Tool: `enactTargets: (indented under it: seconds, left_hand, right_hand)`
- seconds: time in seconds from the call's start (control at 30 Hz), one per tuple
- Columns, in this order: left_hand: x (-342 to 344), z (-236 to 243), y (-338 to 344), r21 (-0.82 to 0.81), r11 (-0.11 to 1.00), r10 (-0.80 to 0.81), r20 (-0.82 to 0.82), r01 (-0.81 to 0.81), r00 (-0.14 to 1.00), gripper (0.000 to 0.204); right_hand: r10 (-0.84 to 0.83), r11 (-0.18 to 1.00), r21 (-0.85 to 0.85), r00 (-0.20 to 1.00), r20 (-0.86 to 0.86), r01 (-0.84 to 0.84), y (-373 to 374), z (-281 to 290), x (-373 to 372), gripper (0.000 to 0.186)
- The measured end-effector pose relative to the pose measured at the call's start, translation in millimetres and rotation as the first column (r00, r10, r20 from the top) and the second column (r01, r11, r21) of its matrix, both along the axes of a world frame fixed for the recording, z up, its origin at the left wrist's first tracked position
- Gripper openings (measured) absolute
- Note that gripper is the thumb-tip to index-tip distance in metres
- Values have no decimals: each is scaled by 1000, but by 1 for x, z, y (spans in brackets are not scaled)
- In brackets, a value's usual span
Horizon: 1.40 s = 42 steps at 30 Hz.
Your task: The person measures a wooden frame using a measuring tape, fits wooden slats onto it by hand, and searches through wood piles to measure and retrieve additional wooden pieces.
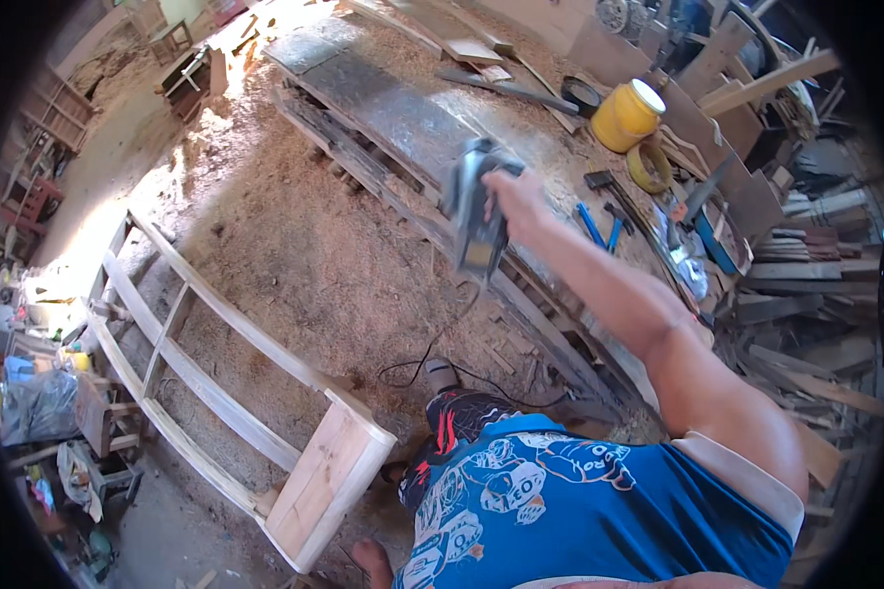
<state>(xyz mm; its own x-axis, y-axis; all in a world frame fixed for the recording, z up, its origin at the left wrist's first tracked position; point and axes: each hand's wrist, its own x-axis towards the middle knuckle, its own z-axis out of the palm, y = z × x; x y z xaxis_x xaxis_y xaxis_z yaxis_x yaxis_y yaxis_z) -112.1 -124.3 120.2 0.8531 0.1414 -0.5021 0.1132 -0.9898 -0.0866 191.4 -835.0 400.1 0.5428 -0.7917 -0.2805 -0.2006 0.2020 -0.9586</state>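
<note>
My right hand (517,201) is closed round the handle of a grey-and-black corded power tool (475,221). The tool is blurred, so I cannot tell its exact kind. It is at the near edge of the long workbench (378,103); whether it touches the bench is unclear. A dark cord (432,339) trails on the ground below it. To my left lies a curved pale wooden frame (236,339) with long rails and cross-pieces, and a broad pale board (329,478) at its near end. My left hand is out of view.
On the bench's right stand a yellow container (629,115) and a roll of tape (649,167), near blue-handled tools (599,228) and a hammer (604,181). Wood scraps (805,265) are piled far right. Sawdust covers the floor (295,245). Plastic bags (39,407) lie at left.
</note>
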Motion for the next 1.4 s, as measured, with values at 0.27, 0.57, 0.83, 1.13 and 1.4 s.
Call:
enactTargets:
  seconds: [0.27,0.57,0.83,1.13,1.4]
  left_hand:
    - [-62,25,-75,-326,914,84,-429,-240,900,35]
    - [-44,64,-66,-221,775,505,-348,-592,790,34]
    - [-21,40,-33,-257,692,530,-453,-675,717,34]
    - [18,5,94,-450,648,453,-421,-614,786,38]
    - [30,-10,123,-313,817,302,-482,-484,822,41]
  right_hand:
    - [-399,242,-228,118,-909,-943,-246,-51,44,45]
    - [-130,984,-155,948,-290,87,-330,-125,53,45]
    - [-491,-496,-254,510,-707,-830,-18,-145,-57,30]
    - [594,-86,180,-195,-780,-980,246,-178,-161,39]
    - [586,142,12,74,-807,-990,208,-169,-165,36]
